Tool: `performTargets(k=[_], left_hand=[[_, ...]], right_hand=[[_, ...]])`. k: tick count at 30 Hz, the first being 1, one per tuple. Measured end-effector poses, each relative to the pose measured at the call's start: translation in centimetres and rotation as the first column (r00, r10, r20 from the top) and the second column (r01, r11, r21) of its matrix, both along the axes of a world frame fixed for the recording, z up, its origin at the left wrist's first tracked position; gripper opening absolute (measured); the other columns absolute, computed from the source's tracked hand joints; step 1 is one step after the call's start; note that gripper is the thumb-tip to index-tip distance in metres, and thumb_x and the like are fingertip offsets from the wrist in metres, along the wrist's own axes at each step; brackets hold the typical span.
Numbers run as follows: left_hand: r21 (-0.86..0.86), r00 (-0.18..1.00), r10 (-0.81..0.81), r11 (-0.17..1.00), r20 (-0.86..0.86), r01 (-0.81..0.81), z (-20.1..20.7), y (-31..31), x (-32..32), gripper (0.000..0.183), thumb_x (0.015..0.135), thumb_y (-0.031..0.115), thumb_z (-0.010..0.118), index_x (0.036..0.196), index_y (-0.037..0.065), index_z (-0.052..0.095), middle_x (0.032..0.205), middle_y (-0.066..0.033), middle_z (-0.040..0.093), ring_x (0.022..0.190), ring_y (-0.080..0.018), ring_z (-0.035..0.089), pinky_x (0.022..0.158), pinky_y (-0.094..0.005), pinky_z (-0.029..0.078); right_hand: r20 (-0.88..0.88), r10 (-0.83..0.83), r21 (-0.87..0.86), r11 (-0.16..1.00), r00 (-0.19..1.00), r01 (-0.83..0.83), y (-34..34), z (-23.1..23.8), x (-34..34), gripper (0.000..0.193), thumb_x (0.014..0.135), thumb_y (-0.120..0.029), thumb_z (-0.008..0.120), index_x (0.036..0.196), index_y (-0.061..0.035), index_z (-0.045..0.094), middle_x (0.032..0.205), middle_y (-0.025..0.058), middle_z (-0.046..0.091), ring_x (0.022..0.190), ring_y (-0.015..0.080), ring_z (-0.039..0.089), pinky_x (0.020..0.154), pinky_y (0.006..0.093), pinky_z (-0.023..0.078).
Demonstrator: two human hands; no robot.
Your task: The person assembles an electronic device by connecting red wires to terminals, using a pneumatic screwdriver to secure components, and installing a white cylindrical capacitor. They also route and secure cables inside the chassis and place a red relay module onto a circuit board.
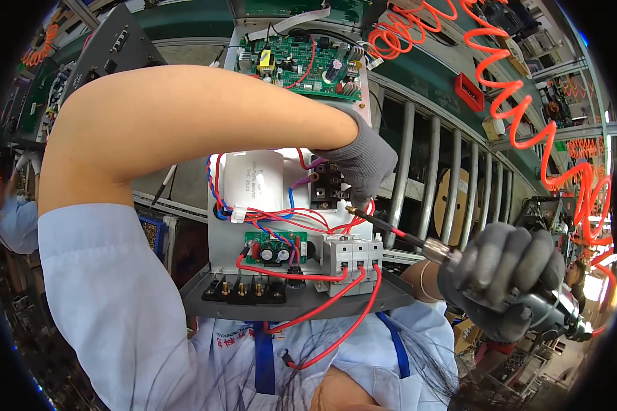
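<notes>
My right hand (504, 281), in a grey glove, is wrapped round a power screwdriver (437, 249). Its long bit, with a red section, points left, and a small brass-coloured piece shows at its tip. Close by that tip is my gloved left hand (370, 164), reaching across from the left with its fingers bent down and together; what they pinch, if anything, is hidden. Beside these fingers sits a black terminal block module (326, 186) with purple wires on it. A large white cylindrical capacitor (253, 179) lies left of the module, and red wires run below both.
Nearer me are a grey circuit breaker (353, 257) with red cables, a small green circuit board (275, 249) and a black terminal strip (243, 288) on a grey panel. A larger circuit board (298, 65) lies beyond my left arm. Metal rollers (428, 178) and a coiled orange hose (521, 113) are at right.
</notes>
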State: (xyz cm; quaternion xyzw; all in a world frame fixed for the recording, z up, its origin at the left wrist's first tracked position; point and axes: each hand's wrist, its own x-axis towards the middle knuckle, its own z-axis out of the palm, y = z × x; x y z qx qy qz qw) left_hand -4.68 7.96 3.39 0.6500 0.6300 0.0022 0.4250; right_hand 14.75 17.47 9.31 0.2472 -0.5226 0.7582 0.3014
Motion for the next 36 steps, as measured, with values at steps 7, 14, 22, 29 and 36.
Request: performTargets(k=[7,14,22,29,36], left_hand=[[0.005,0.993,-0.023,1.000,-0.114,0.024,-0.3,0.0,0.2,0.036,0.068,0.033,0.073,0.078,-0.001,0.070,0.074,-0.0162,0.067,0.066,-0.0283,0.063,0.064,-0.0403,0.049],[0.049,0.996,-0.038,0.998,-0.086,0.042,-2.1,0.9,0.1,0.038,0.070,0.035,0.069,0.083,-0.001,0.070,0.080,-0.0196,0.068,0.070,-0.0327,0.064,0.066,-0.0434,0.048],[0.160,0.992,-0.039,0.985,-0.119,0.058,-3.0,0.3,-0.2,0.041,0.069,0.034,0.078,0.088,-0.001,0.071,0.083,-0.0138,0.070,0.076,-0.0274,0.066,0.068,-0.0389,0.051],[0.239,0.967,0.157,0.950,0.200,-0.204,-5.8,-1.4,-1.5,0.039,0.062,0.029,0.086,0.086,0.002,0.071,0.082,-0.0118,0.070,0.077,-0.0280,0.067,0.069,-0.0374,0.051],[0.465,0.989,-0.103,0.884,0.103,0.044,-6.0,0.3,-0.6,0.051,0.063,0.029,0.086,0.107,0.010,0.067,0.098,-0.0118,0.069,0.092,-0.0288,0.064,0.081,-0.0382,0.049]], right_hand=[[-0.037,0.100,0.343,0.936,0.994,-0.081,-1.6,-1.2,-4.5,0.047,0.084,-0.014,0.062,0.126,-0.0005,0.044,0.088,0.0093,0.050,0.064,0.0129,0.056,0.065,0.0316,0.054],[0.016,0.003,0.380,0.925,1.000,-0.009,-2.5,-2.3,-5.3,0.048,0.082,-0.013,0.064,0.124,-0.0004,0.046,0.085,0.0124,0.054,0.065,0.0151,0.060,0.067,0.0349,0.056],[0.016,-0.149,0.257,0.956,0.989,0.140,-3.4,-4.5,-5.5,0.051,0.080,-0.022,0.072,0.122,-0.0017,0.050,0.084,0.0122,0.056,0.065,0.0162,0.060,0.067,0.0345,0.056],[0.356,-0.212,0.187,0.970,0.910,0.153,-5.8,-2.4,-5.6,0.054,0.073,-0.016,0.078,0.118,-0.0024,0.051,0.080,0.0130,0.054,0.065,0.0195,0.060,0.061,0.0345,0.055],[0.336,-0.316,0.354,0.915,0.887,0.192,-5.6,-2.3,-6.2,0.047,0.072,-0.018,0.076,0.109,-0.0029,0.050,0.085,0.0119,0.054,0.068,0.0188,0.058,0.057,0.0309,0.051]])
